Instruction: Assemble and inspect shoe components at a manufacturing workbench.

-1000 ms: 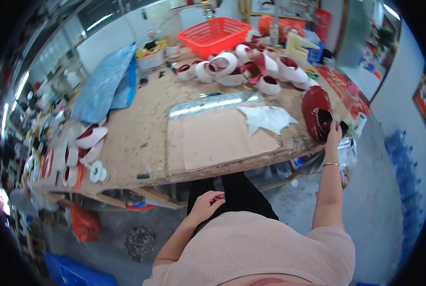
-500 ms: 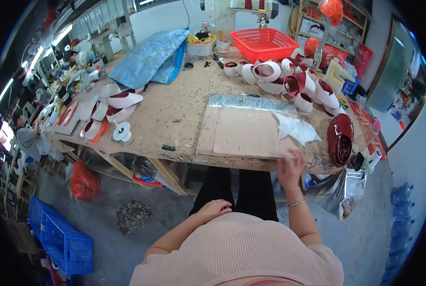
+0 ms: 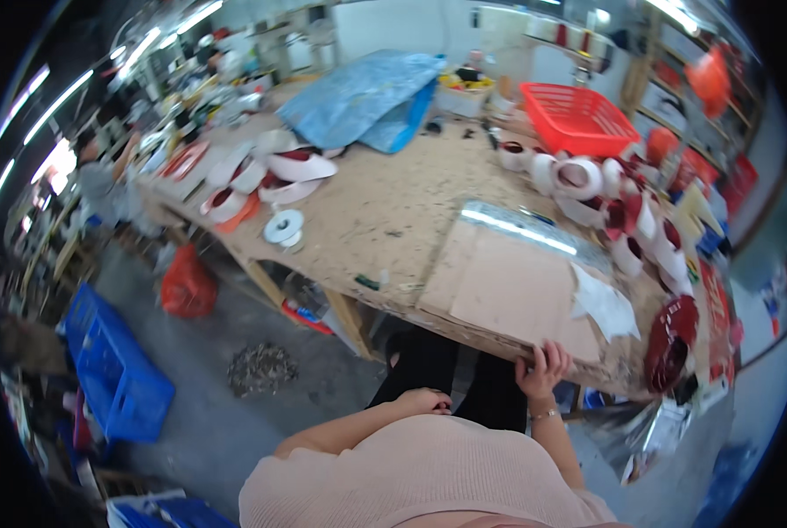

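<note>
My left hand (image 3: 424,402) rests against my lap with its fingers curled in, and nothing shows in it. At the table's front edge my right hand (image 3: 543,368) lies with its fingers apart over the rim, empty. Just beyond it is a flat tan board (image 3: 521,295) with a shiny metal strip (image 3: 534,231) along its far side. A white, jagged-edged piece of sheet (image 3: 606,304) covers part of the board's right side. To the right stands a glossy dark red roll (image 3: 671,343).
White and dark red curved pieces (image 3: 578,180) crowd the right, near a red basket (image 3: 578,121). Similar pieces (image 3: 301,165) and a white spool (image 3: 283,227) sit left, below a blue sheet (image 3: 358,97). A blue crate (image 3: 116,370) and red bag (image 3: 187,282) are on the floor. Another person (image 3: 103,180) is far left.
The view has turned left, so the table appears tilted and shifted right. My right hand has come down from a blurred, raised pose onto the table edge. My left hand stays at my lap.
</note>
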{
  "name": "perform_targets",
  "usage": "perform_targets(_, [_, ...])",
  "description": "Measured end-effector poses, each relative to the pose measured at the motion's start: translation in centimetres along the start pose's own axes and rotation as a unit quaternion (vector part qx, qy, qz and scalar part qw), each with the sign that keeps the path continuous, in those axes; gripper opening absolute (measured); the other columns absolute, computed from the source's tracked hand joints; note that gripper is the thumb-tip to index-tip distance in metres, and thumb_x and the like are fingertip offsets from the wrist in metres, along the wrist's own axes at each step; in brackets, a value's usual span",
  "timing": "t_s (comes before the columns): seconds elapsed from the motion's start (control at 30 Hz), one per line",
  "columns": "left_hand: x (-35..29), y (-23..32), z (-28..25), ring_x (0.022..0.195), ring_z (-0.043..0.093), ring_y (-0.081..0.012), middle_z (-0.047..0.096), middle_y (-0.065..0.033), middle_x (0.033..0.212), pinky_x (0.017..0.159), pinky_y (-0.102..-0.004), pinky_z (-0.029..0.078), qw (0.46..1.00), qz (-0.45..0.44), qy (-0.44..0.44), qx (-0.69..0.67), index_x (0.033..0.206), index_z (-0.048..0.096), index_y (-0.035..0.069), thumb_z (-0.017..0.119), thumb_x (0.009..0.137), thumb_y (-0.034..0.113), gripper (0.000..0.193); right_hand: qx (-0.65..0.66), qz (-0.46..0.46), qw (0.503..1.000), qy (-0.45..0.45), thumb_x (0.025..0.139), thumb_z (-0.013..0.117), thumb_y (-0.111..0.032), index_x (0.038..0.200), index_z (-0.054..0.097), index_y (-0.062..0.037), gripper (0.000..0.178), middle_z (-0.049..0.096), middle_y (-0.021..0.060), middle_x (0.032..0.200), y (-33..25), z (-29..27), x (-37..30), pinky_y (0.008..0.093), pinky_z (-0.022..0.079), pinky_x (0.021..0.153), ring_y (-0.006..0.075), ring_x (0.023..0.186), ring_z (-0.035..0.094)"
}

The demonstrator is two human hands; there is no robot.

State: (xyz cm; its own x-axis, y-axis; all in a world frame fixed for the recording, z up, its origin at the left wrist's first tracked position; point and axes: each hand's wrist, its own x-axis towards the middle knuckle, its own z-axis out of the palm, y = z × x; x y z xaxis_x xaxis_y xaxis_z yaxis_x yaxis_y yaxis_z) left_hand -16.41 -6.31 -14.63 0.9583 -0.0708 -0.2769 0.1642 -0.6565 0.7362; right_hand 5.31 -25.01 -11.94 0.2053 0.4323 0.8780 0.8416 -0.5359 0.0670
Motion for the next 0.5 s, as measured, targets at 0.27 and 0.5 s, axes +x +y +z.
perform_targets(0.27, [-0.1, -1.2, -6.5, 0.103, 0.061, -0.0196, 0.064, -0.0121, 0.112, 0.089, -0.0299, 0.047, 0.977, 0.042, -0.093, -0.186, 0.122, 0.056, 0.003, 0.061, 0.089, 0.019, 0.038, -0.041, -0.033, 0.999, -0.001, 0.089, 0.055, -0.038, 0.116, 0.048, -0.0099, 0.040, 0.051, 0.0165, 0.121, 0.0, 0.5, -0.2, 0.0539, 0.032, 0.097, 0.0356, 0.113, 0.047])
perform_targets(0.5, [-6.8, -0.7, -34.6, 0.101, 0.059, -0.0111, 0.064, -0.0014, 0.108, 0.086, -0.0277, 0.047, 0.901, -0.025, 0.389, -0.190, 0.124, 0.055, 0.008, 0.061, 0.090, 0.016, 0.036, -0.043, -0.035, 0.995, -0.081, 0.087, 0.059, -0.031, 0.120, 0.042, -0.0059, 0.045, 0.045, 0.0207, 0.126, 0.5, -0.9, -0.6, 0.0592, 0.027, 0.099, 0.0394, 0.119, 0.041])
